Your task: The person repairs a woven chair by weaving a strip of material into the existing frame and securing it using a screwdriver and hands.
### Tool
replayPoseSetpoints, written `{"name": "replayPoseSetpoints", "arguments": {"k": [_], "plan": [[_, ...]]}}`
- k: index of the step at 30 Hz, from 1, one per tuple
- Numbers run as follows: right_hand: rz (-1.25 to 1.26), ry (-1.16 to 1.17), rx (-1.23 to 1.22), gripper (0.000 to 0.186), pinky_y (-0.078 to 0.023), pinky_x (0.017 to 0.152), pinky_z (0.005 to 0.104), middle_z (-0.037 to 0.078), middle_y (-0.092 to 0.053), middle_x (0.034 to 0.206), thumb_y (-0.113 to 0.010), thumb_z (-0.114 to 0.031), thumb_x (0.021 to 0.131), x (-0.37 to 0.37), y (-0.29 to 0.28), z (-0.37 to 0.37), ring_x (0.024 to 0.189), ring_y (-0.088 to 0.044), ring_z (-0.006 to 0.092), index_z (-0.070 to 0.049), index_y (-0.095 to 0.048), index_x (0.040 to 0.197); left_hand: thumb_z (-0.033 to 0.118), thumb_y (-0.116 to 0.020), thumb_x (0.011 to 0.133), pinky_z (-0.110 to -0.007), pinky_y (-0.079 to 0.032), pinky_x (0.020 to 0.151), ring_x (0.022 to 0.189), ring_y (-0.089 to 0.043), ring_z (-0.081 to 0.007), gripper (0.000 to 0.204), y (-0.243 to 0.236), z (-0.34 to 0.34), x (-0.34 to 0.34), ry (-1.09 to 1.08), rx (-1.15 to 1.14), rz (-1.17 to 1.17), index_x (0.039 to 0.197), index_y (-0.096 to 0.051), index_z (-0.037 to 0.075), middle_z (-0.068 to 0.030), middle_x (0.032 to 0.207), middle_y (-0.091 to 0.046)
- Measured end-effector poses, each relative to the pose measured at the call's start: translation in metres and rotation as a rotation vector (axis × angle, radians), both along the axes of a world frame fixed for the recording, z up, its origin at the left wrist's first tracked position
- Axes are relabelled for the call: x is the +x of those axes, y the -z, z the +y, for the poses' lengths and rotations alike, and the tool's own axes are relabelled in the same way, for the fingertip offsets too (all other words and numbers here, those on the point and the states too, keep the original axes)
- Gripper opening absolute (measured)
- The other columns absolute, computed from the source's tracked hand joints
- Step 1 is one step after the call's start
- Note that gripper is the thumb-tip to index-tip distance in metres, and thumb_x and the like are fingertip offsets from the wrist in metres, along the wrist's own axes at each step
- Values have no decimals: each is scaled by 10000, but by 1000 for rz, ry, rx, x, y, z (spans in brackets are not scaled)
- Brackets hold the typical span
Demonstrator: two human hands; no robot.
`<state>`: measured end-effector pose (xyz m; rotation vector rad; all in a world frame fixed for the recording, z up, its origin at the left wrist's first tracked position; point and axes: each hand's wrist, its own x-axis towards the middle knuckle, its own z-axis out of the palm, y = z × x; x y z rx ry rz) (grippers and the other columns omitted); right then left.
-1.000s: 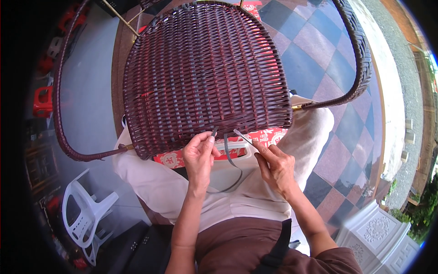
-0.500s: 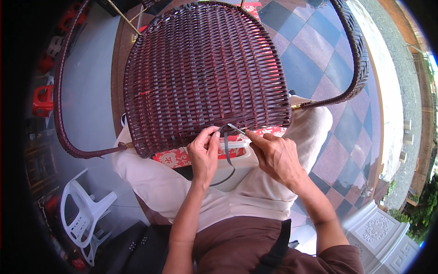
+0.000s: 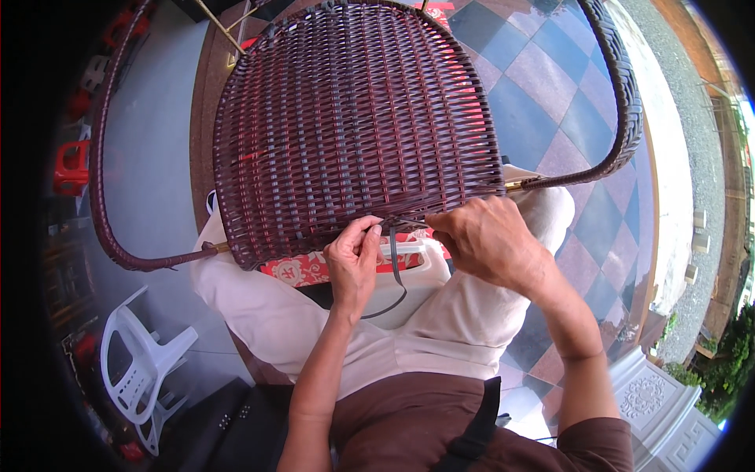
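A dark brown woven wicker chair (image 3: 354, 118) lies across my lap with one edge of its weave toward me. At that edge my left hand (image 3: 354, 256) is closed, thumb and forefinger pinching a flat dark grey weaving strip (image 3: 395, 263). The strip's loose length hangs down and curves back toward my left wrist. My right hand (image 3: 491, 240) is wrapped round a thin metal tool (image 3: 414, 221), whose shaft points left into the weave beside my left fingertips. Its handle is hidden in my fist, so its exact kind cannot be told.
Curved armrests (image 3: 627, 102) reach out on both sides of the weave. Below the near edge are a pale plastic container (image 3: 429, 271) and red patterned cloth (image 3: 295, 269). A white plastic chair (image 3: 141, 358) stands at left, with a red stool (image 3: 72, 167) farther off. Checkered tiles (image 3: 550, 86) lie at right.
My right hand has turned over, its knuckles now higher and its elbow swung outward, with the tool lying flatter against the chair's edge. My left hand keeps its pinch in nearly the same place.
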<state>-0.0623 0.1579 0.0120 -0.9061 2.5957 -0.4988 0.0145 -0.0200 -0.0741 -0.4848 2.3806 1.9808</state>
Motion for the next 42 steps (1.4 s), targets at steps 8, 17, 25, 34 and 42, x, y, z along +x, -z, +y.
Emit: {"name": "replayPoseSetpoints", "arguments": {"k": [8, 17, 25, 34, 42], "plan": [[-103, -87, 59, 91, -505, 598, 394, 146, -626, 657, -598, -131, 734, -11, -10, 1, 637, -637, 295, -90, -676, 756, 58, -540, 899, -185, -349, 475, 525, -449, -24, 134, 0, 0, 0, -20, 2, 15, 975, -612, -25, 29, 590, -513], [-79, -24, 51, 109, -496, 571, 393, 137, -615, 626, -588, -151, 784, -15, -12, 3, 617, -631, 295, -101, -684, 780, 58, -551, 889, -202, -368, 473, 526, -465, -31, 129, 5, 0, 2, 47, -255, 117, 970, -619, -16, 24, 593, -526], [-140, -82, 38, 119, -506, 571, 391, 152, -615, 626, -581, -130, 772, -25, -8, 1, 617, -635, 305, -63, -666, 724, 48, -531, 904, -185, -370, 475, 536, -463, -24, 133, 10, 8, 8, -36, -107, 102, 993, -606, -14, 19, 658, -553], [-156, -97, 110, 138, -482, 580, 382, 127, -631, 669, -556, -97, 819, -28, -8, -4, 611, -621, 282, -79, -692, 834, 36, -524, 902, -178, -357, 475, 542, -449, -15, 130, 7, 9, 7, -30, -70, 88, 991, -605, -14, 27, 644, -537], [-148, -259, 297, 136, -534, 641, 367, 164, -665, 771, -560, -112, 751, -33, -32, -45, 729, -671, 288, -37, -669, 783, 39, -525, 901, -177, -353, 480, 539, -443, -15, 129, 10, 8, 7, -34, -61, 118, 988, -604, -16, 31, 628, -525]]}}
